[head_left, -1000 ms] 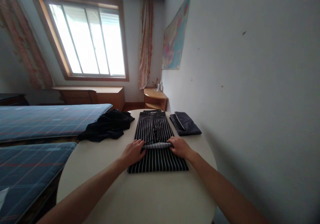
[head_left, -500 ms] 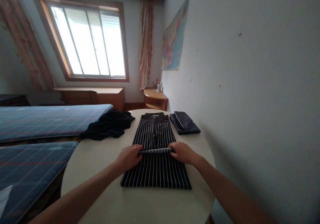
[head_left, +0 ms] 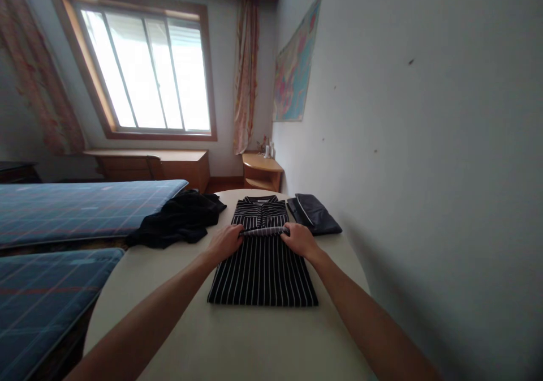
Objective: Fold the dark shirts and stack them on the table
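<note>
A black shirt with white stripes (head_left: 263, 270) lies on the table, its collar at the far end. Its lower part is folded up over the body, and the turned edge shows a greyish inner side. My left hand (head_left: 228, 240) is closed on the left end of that edge. At the right end, my right hand (head_left: 298, 238) pinches the same edge. Both thumbs and some fingertips are hidden in the cloth. The edge is held across the shirt's chest, below the collar.
The shirt rests on a round cream table (head_left: 250, 344). A folded dark garment (head_left: 317, 214) lies right of the collar, near the wall (head_left: 441, 200). To the left, a crumpled black cloth (head_left: 182, 217) reaches the blue checked mattress (head_left: 85, 211).
Both hands have moved away from me, carrying the shirt's folded edge up towards the collar. The shirt's near fold has moved slightly away from me too. My view has shifted slightly.
</note>
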Demonstrator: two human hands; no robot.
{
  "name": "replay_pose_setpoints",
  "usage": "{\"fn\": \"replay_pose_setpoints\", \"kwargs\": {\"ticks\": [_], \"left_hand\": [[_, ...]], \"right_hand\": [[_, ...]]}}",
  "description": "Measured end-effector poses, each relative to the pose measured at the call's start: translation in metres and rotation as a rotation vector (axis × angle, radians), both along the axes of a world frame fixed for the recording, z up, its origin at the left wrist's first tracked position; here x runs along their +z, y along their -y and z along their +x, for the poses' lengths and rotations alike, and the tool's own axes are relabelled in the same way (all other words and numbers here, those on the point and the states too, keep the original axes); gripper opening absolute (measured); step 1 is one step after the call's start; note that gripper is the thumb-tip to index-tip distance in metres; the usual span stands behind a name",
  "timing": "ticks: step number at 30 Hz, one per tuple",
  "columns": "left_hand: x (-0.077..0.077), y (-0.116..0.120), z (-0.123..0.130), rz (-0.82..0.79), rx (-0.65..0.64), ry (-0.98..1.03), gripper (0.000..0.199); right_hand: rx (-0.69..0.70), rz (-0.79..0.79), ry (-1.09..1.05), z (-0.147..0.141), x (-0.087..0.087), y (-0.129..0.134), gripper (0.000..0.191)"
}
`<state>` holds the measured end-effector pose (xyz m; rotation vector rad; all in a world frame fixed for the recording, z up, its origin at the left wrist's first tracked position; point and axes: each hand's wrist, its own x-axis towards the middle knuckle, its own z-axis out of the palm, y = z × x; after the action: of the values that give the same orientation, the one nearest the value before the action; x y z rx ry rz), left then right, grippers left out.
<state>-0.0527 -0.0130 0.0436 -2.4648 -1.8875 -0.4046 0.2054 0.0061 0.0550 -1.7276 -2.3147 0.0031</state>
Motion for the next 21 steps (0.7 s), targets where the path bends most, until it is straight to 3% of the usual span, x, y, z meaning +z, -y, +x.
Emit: {"fn": "replay_pose_setpoints", "kwargs": {"ticks": [5,11,16,21], "left_hand": [[-0.024,-0.012,-0.001,0.010,-0.009,0.020,0.040],[-0.029,-0.011,-0.004,-0.030,-0.030,0.021,0.055],[-0.027,0.008,-0.016,-0.112,-0.091,0.017,0.068],[-0.032,0.025,-0.036,-0.177,-0.209,0.171,0.077]], "right_hand": [[0.032,-0.082,-0.055,-0.003,-0.024,-0.025,0.026],[0.078,-0.169,-0.067,0.001,-0.030,-0.040,0.029],[0.155,-0.210,-0.111,0.007,-0.032,-0.028,0.027],[0.251,-0.191,-0.169,0.015,-0.038,-0.012,0.024]]}}
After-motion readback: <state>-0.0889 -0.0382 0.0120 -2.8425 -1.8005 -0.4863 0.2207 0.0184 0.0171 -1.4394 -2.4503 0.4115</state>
